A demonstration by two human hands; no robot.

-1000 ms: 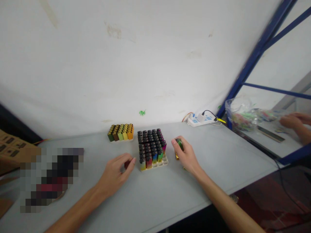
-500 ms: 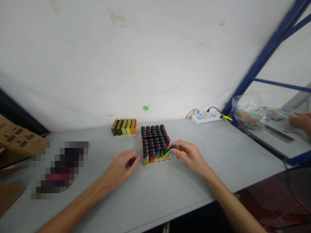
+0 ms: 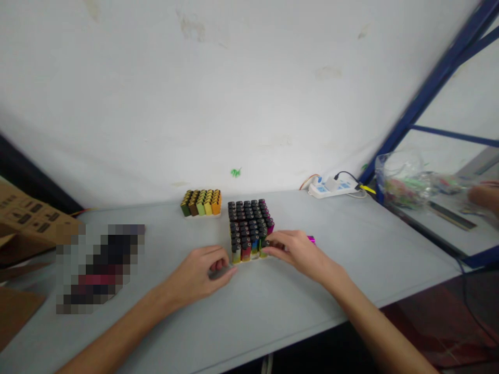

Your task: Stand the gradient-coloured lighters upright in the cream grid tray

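Observation:
Lighters with black tops [image 3: 249, 221] stand upright in close rows in a white tray [image 3: 255, 258] at the middle of the table. My right hand [image 3: 298, 252] pinches a green lighter [image 3: 264, 250] by its top at the front row's right part. That lighter stands nearly upright, and my fingers hide the tray's front right corner. Beyond the hand a magenta lighter end [image 3: 311, 239] shows; whether it is in the palm or on the table I cannot tell. My left hand [image 3: 206, 267] rests at the tray's front left corner, fingers curled, thumb apart, nothing in it.
A second tray of green, brown, yellow and orange lighters [image 3: 200, 202] stands near the wall. A power strip [image 3: 333, 187] lies at the back right. Cardboard boxes [image 3: 33, 213] and a blurred-out object [image 3: 103, 265] are at left. Another person's hand [image 3: 485, 196] is beside plastic bags [image 3: 405, 179] at right.
The green lighter has gone from a slant to nearly upright in the front row, my right hand moving left with it. My left thumb has shifted towards the tray's front corner.

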